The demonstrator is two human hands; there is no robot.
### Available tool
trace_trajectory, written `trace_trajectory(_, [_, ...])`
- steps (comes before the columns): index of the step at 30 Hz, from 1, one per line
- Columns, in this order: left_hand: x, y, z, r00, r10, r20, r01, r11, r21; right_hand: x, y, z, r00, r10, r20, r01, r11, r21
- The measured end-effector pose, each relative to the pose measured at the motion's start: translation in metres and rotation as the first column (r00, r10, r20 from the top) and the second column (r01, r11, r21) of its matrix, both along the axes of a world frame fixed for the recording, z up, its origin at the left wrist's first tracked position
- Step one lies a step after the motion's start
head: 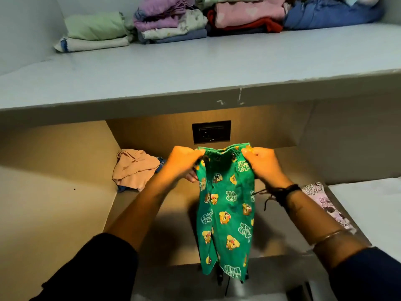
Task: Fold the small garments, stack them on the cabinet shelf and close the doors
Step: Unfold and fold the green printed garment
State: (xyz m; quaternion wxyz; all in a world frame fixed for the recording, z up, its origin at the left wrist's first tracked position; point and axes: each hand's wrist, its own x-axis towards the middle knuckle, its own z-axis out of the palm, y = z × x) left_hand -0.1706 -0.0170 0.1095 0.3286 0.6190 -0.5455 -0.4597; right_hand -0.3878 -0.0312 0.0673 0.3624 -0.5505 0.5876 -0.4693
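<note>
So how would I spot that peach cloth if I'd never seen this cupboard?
Find the grey shelf with folded stacks, then look below it to the lit wooden recess with the black wall socket. The peach cloth lies in its left corner, left of the left hand holding green trousers. Unlike the stacks above, it is crumpled and unfolded.

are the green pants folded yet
No, the green pants hang unfolded at full length, with the left hand and right hand each gripping them at the top.
</note>
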Motion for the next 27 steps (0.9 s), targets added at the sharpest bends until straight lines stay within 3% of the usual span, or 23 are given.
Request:
trace_trajectory(4, [-0.034, 0.016, -0.009, 0.997, 0.027, -0.066, -0.021, 0.996, 0.091, 0.022, 0.036, -0.014, 0.969, -0.03, -0.245, -0.01, 0.987, -0.161])
trace_trajectory(7, [-0.052, 0.022, -0.013, 0.999, 0.025, -0.024, -0.021, 0.99, 0.137, 0.038, 0.057, -0.025, 0.917, -0.028, -0.397, -0.064, 0.974, -0.218])
trace_trajectory(14, [-0.061, 0.027, -0.015, 0.993, -0.003, 0.114, -0.005, 0.998, 0.069, 0.041, 0.074, -0.033, 0.881, 0.077, -0.467, -0.213, 0.946, -0.245])
trace_trajectory(17, [-0.059, 0.026, -0.011, 0.999, -0.023, 0.029, 0.02, 0.997, 0.077, 0.043, 0.069, -0.029, 0.846, 0.1, -0.523, -0.26, 0.935, -0.242])
trace_trajectory(19, [-0.054, 0.024, -0.009, 0.999, -0.005, -0.032, 0.007, 0.998, 0.068, 0.044, 0.065, -0.028, 0.873, 0.154, -0.463, -0.299, 0.918, -0.259])
trace_trajectory(22, [-0.049, 0.019, -0.002, 1.0, 0.009, 0.007, -0.009, 0.999, 0.043, 0.041, 0.062, -0.037, 0.933, 0.156, -0.325, -0.23, 0.952, -0.202])
trace_trajectory(24, [-0.047, 0.018, 0.004, 1.0, 0.026, 0.011, -0.026, 0.999, 0.021, 0.041, 0.068, -0.049, 0.93, 0.088, -0.356, -0.127, 0.988, -0.087])
trace_trajectory(27, [-0.045, 0.015, 0.012, 0.992, 0.055, -0.113, -0.054, 0.998, 0.014, 0.051, 0.083, -0.076, 0.904, 0.047, -0.424, -0.045, 0.999, 0.014])
